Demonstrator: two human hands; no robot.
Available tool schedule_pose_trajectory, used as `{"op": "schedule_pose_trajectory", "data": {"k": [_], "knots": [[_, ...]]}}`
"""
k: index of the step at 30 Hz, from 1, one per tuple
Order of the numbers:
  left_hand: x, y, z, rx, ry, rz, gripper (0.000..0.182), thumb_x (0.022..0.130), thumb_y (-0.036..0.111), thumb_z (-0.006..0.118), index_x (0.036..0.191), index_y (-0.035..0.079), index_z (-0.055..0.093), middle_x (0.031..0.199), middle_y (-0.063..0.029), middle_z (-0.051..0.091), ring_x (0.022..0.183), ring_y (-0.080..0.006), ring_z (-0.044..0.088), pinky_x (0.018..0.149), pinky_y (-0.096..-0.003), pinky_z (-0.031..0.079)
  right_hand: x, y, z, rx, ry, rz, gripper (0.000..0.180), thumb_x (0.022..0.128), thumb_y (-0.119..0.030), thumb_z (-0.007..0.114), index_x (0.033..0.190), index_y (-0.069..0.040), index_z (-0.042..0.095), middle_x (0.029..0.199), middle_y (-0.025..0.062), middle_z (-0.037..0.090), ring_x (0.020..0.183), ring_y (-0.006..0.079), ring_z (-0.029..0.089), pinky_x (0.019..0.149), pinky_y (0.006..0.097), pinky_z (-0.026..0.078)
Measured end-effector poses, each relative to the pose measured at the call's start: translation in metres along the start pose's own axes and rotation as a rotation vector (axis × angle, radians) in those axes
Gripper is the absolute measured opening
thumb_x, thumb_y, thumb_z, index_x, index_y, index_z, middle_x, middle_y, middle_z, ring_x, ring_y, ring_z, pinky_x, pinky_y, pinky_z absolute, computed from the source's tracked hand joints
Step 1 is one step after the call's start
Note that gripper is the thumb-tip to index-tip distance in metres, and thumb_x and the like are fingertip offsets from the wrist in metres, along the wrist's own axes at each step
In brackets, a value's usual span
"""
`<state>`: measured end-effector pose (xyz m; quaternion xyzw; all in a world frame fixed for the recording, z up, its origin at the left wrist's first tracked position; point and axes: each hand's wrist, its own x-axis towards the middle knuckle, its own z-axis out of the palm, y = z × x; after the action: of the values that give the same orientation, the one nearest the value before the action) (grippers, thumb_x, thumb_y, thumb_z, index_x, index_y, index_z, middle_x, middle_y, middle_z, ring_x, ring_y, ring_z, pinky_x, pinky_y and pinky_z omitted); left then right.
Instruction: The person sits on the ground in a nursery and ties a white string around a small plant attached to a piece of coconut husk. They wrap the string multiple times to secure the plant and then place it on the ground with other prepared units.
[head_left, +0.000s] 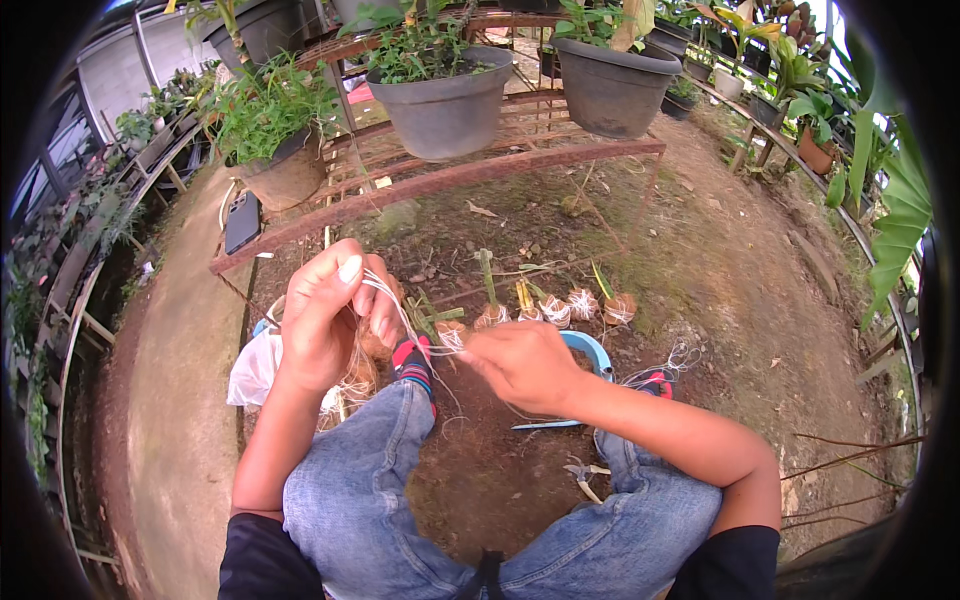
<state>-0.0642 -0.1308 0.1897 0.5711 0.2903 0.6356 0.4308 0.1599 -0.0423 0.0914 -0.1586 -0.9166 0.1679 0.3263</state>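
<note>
My left hand (330, 300) is raised and pinches several strands of white string (390, 296) between thumb and fingers. From there the strands run down to my right hand (525, 367), whose fingertips close on their other end. Past my hands, on the soil, is a row of small plant cuttings with brown root balls wrapped in white string, one of them a wrapped ball (583, 304) near the right end. Partly behind my right hand is a light blue basin (592, 346). A loose tangle of string (679, 360) lies by my right foot.
A rusty metal rack (450, 184) holding large grey pots (450, 105) stands ahead, with a phone (242, 221) on its left corner. A white plastic bag (256, 369) is at left. Pruning shears (585, 476) lie on the soil between my legs.
</note>
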Motion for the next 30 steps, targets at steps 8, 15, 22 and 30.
{"op": "schedule_pose_trajectory", "data": {"k": [8,15,22,30], "knots": [[-0.008,0.011,-0.015,0.100,0.233,0.188,0.035,0.110,0.027,0.047,0.081,0.009,0.041,0.058,-0.0067,0.046,0.047,-0.0153,0.044,0.046,-0.0275,0.039,-0.077,0.172,-0.055,-0.483,0.203,0.866,0.033,0.104,-0.040,0.055,0.101,-0.013,0.073,0.092,0.0206,0.073,0.090,0.0450,0.070,0.078,0.0556,0.055],[-0.011,0.013,-0.018,0.112,0.236,0.112,0.033,0.111,0.029,0.044,0.082,0.011,0.042,0.054,-0.0047,0.044,0.042,-0.0110,0.035,0.041,-0.0252,0.030,-0.222,0.252,-0.138,-0.730,0.175,1.535,0.035,0.100,-0.041,0.061,0.118,-0.015,0.076,0.118,0.0185,0.074,0.112,0.0401,0.070,0.095,0.0508,0.055],[-0.013,0.010,-0.011,0.139,0.187,0.081,0.036,0.111,0.035,0.046,0.086,0.010,0.044,0.057,-0.0050,0.047,0.043,-0.0096,0.037,0.041,-0.0240,0.029,-0.152,0.200,-0.110,-0.285,-0.265,1.004,0.067,0.085,-0.033,0.079,0.144,-0.012,0.057,0.142,0.0248,0.058,0.132,0.0399,0.057,0.113,0.0466,0.045],[-0.012,0.017,0.001,0.037,0.118,0.142,0.034,0.112,0.031,0.044,0.086,0.009,0.043,0.060,-0.0098,0.051,0.040,-0.0120,0.039,0.040,-0.0239,0.036,-0.011,0.028,-0.011,0.186,-0.487,0.047,0.093,0.082,-0.032,0.082,0.160,-0.013,0.036,0.152,0.0214,0.051,0.139,0.0390,0.049,0.118,0.0467,0.039]]}}
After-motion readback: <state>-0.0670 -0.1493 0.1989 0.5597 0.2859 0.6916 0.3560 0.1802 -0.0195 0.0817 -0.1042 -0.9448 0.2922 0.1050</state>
